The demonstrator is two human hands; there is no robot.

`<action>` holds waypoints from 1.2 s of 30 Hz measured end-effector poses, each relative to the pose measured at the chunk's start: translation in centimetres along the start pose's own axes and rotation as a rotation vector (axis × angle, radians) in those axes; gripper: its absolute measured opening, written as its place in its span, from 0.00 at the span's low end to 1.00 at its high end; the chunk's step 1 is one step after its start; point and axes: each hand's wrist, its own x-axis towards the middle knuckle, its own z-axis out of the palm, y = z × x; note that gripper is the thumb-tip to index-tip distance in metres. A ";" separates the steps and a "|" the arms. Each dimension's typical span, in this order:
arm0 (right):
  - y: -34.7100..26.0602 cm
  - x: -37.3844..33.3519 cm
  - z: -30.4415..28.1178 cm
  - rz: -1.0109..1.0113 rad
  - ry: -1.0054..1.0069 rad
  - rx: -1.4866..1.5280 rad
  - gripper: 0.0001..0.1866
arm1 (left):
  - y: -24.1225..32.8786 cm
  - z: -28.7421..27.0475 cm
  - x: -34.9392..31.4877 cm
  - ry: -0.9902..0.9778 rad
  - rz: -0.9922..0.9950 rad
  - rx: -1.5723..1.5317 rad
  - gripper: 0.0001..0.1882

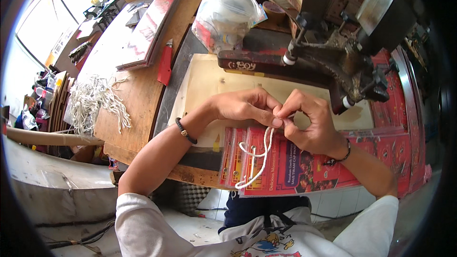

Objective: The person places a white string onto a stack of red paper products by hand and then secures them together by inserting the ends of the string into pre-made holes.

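Above the near edge of the bench, my left hand (248, 106) and my right hand (312, 121) meet fingertip to fingertip. Both are closed in a pinch on a white cord (265, 150), whose ends are hidden between the fingers. The cord hangs down in a loop over the left end of a stack of red printed sheets (350, 164) with clear plastic edges, and it seems to pass through a hole there. The stack lies under my right forearm and juts past the bench edge toward me.
Beyond my hands stands a dark metal press (347, 62) over a cream board (204, 78). To the left lie a red cutter knife (165, 63), a heap of white cords (97, 104) and another stack of printed sheets (154, 26). A clear plastic bag (226, 14) sits at the back.
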 end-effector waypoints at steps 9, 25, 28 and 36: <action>0.0 0.4 0.0 0.148 0.051 0.095 0.05 | -0.6 0.6 0.2 0.126 0.084 0.039 0.13; 0.0 0.7 -0.2 0.258 0.031 0.121 0.07 | 0.5 0.7 -0.5 0.245 0.124 0.179 0.13; 0.3 0.9 -0.1 0.287 0.051 0.129 0.06 | 0.3 0.1 -0.7 0.275 0.085 0.161 0.13; 0.6 0.7 0.1 0.258 0.078 0.176 0.07 | -0.3 0.0 -0.4 0.272 0.159 0.165 0.12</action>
